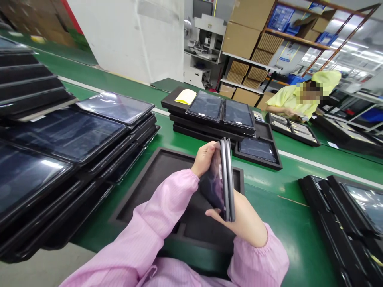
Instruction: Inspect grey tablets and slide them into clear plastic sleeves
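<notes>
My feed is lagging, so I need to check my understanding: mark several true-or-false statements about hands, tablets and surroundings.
1. The left hand and right hand both hold tablets. True.
2. Those tablets lie flat in the black tray. False: they are held on edge above it.
3. A yellow sheet lies on the dark stack ahead. True.
4. The co-worker wears pink. False: yellow.
5. Stacked panels stand at the left. True.

Left hand [206, 157] and right hand [238, 218] gripped two tablets [226, 179] on edge above black tray [158, 167]; tablet stacks [68, 131] sat left.
</notes>
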`<move>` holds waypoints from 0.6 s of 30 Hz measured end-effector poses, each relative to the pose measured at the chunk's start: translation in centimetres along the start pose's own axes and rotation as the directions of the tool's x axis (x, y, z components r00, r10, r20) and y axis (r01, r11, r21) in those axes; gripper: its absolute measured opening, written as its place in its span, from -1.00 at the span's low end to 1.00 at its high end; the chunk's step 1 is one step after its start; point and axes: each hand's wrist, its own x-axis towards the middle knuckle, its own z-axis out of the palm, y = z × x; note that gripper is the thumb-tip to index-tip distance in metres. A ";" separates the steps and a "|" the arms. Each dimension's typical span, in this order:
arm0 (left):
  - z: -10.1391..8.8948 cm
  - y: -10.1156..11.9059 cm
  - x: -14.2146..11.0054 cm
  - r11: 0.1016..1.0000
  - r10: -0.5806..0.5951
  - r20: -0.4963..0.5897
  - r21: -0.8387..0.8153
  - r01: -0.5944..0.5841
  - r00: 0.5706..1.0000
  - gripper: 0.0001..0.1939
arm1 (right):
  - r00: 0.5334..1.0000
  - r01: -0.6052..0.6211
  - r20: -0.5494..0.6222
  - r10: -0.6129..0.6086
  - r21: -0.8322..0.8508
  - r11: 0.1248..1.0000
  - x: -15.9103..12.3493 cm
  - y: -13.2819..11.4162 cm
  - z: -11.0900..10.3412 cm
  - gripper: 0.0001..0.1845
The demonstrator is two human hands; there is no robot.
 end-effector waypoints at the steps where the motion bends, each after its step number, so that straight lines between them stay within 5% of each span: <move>1: 0.1 0.0 0.1 1.000 -0.002 0.006 0.008 0.002 1.000 -0.23 | 1.000 0.000 -0.007 0.000 -0.015 1.000 0.0 0.0 -0.1 -0.62; 7: 0.4 0.2 0.3 0.998 -0.042 0.014 0.054 0.041 0.999 -0.21 | 0.999 -0.039 -0.005 0.039 0.011 0.999 0.0 -0.2 -0.4 -0.74; 18: 0.5 0.2 0.7 0.998 -0.053 0.075 0.048 0.049 0.996 -0.20 | 0.999 -0.053 -0.010 0.053 0.008 0.999 0.1 -0.6 -0.4 -0.62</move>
